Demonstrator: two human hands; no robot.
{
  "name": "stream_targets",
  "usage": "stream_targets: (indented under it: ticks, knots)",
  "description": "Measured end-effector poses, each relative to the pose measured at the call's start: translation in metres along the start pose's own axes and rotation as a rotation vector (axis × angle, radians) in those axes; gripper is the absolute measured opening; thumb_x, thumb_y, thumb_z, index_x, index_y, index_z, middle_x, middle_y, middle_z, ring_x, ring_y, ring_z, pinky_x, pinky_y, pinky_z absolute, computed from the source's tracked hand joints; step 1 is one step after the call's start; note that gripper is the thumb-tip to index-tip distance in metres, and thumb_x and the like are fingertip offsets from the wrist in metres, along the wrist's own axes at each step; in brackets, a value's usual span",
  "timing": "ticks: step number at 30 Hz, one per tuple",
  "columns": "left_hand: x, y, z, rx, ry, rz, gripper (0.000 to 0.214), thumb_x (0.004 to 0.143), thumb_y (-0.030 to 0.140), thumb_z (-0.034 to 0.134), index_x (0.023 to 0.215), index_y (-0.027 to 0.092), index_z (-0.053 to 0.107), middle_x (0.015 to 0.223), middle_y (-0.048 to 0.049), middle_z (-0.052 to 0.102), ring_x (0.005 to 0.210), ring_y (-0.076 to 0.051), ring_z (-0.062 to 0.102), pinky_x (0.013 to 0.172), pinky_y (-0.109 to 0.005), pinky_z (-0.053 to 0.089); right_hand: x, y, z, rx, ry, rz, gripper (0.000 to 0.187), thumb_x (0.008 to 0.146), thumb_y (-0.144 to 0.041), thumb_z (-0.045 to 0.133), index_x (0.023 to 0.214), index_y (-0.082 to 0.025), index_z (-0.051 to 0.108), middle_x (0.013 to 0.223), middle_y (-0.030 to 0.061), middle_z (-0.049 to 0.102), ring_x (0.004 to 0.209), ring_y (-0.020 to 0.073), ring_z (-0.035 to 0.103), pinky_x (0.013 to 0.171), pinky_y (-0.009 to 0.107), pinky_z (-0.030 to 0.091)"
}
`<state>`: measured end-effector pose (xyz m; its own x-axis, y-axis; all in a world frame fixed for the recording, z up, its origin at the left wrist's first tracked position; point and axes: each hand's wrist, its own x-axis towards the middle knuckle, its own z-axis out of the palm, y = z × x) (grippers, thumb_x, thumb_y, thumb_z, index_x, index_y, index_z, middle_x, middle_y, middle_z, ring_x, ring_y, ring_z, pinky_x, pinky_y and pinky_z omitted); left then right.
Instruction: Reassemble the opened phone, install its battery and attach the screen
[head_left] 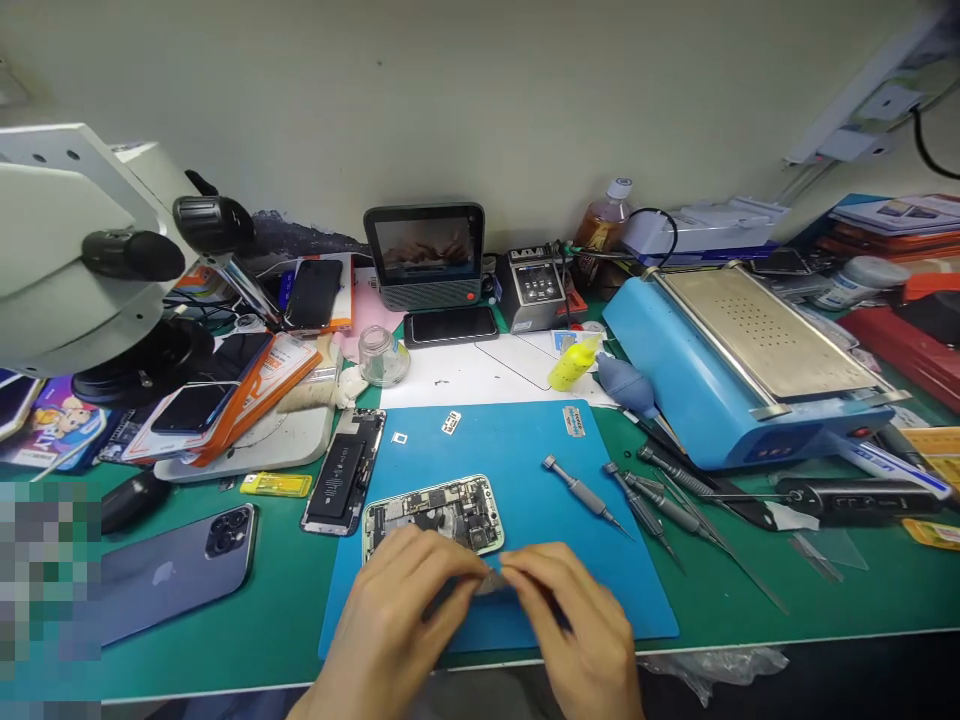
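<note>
My left hand [409, 590] and my right hand [574, 615] are close together over the front of the blue mat [510, 455]. Both are closed in a pinch, thumb against forefinger, on a small translucent film-like piece [491, 582] stretched between them. Its exact kind is too small to make out. Just beyond my left hand lies an opened phone body [476, 510] with its inner boards showing; its near side is partly hidden by my fingers. A detached phone screen assembly [345, 470] rests at the mat's left edge. Small screwdrivers [585, 495] lie right of the phone.
Tweezers [739, 560] lie among tools on the right. A blue heating plate machine [675, 370] stands behind them. Left are a purple phone [184, 570], a yellow lighter [277, 484] and a microscope [90, 240]. A glass jar [384, 355] and a smart display [427, 255] stand at the back.
</note>
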<state>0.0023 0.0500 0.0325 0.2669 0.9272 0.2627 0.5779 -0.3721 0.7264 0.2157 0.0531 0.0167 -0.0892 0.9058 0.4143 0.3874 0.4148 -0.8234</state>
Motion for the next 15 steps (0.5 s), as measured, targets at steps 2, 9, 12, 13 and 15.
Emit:
stream_targets:
  ticks: [2, 9, 12, 13, 15]
  knots:
    - [0.005, -0.004, 0.003, 0.022, 0.047, -0.042, 0.012, 0.111, 0.024, 0.063, 0.111, 0.03, 0.073, 0.101, 0.0005, 0.082, 0.091, -0.019, 0.074, 0.08, -0.031, 0.055, -0.003, 0.005, -0.003, 0.058, 0.128, 0.126, 0.01, 0.106, -0.022, 0.07, 0.104, -0.027, 0.078, 0.088, 0.0007, 0.077, 0.067, 0.013, 0.074, 0.062, 0.021, 0.061]
    - [0.016, -0.016, 0.006, 0.064, 0.021, -0.056, 0.015, 0.111, 0.026, 0.063, 0.116, 0.031, 0.077, 0.109, -0.0012, 0.083, 0.097, -0.023, 0.075, 0.085, -0.035, 0.055, -0.011, 0.01, -0.006, 0.156, 0.25, 0.365, 0.019, 0.105, -0.042, 0.072, 0.101, -0.026, 0.08, 0.073, -0.0005, 0.066, 0.052, 0.0112, 0.057, 0.044, 0.021, 0.047]
    - [0.015, -0.018, 0.007, 0.068, 0.003, -0.044, 0.016, 0.111, 0.026, 0.063, 0.118, 0.031, 0.076, 0.111, -0.0006, 0.083, 0.099, -0.022, 0.075, 0.088, -0.035, 0.055, -0.011, 0.009, -0.005, 0.157, 0.253, 0.399, 0.022, 0.104, -0.045, 0.073, 0.098, -0.026, 0.081, 0.068, -0.0012, 0.063, 0.052, 0.0113, 0.054, 0.046, 0.022, 0.046]
    - [0.014, -0.018, 0.008, 0.07, 0.001, -0.041, 0.015, 0.111, 0.026, 0.063, 0.118, 0.031, 0.076, 0.112, -0.0005, 0.083, 0.1, -0.022, 0.074, 0.089, -0.036, 0.055, -0.011, 0.008, -0.005, 0.157, 0.255, 0.401, 0.023, 0.103, -0.046, 0.072, 0.097, -0.026, 0.081, 0.067, -0.0013, 0.062, 0.052, 0.0115, 0.053, 0.047, 0.022, 0.046]
    - [0.014, -0.019, 0.009, 0.075, -0.005, -0.033, 0.013, 0.111, 0.028, 0.065, 0.118, 0.031, 0.076, 0.112, -0.0006, 0.083, 0.101, -0.023, 0.074, 0.09, -0.036, 0.055, -0.01, 0.008, -0.005, 0.159, 0.252, 0.398, 0.025, 0.103, -0.048, 0.072, 0.096, -0.025, 0.081, 0.066, -0.0011, 0.062, 0.051, 0.0118, 0.053, 0.046, 0.022, 0.046]
